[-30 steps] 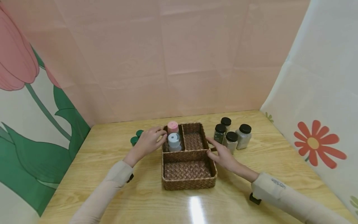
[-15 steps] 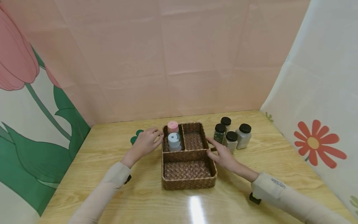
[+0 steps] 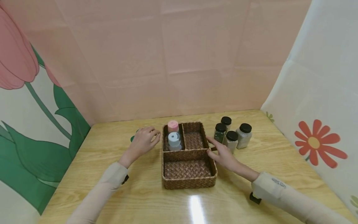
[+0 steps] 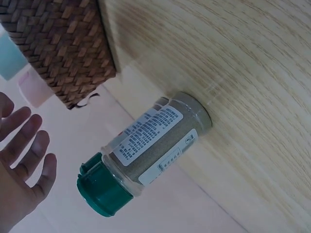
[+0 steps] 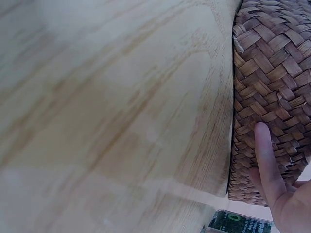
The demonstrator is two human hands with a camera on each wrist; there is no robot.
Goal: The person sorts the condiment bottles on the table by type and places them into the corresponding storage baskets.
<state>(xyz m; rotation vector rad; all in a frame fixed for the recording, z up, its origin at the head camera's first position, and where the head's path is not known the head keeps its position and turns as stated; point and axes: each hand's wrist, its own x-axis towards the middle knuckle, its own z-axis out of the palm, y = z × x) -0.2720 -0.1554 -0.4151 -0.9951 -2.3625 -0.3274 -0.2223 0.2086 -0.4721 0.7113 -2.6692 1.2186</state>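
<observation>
A brown woven basket with three compartments stands on the table. Its back left compartment holds a pink-capped bottle and a bottle with a pale blue cap. My left hand hovers left of the basket, fingers loosely bent around nothing. Close to it, a green-capped spice jar stands upright with another partly hidden behind it; the hand covers most of them in the head view. My right hand rests against the basket's right side, and its straight thumb touches the woven wall in the right wrist view.
Right of the basket stand several black-capped jars: a dark green one, a pale one, a wider one and one behind. A pink cloth hangs along the table's back edge.
My left hand has drawn away from the basket's left rim toward the left, covering more of the green-capped jars. The right hand stays against the basket, which has not moved.
</observation>
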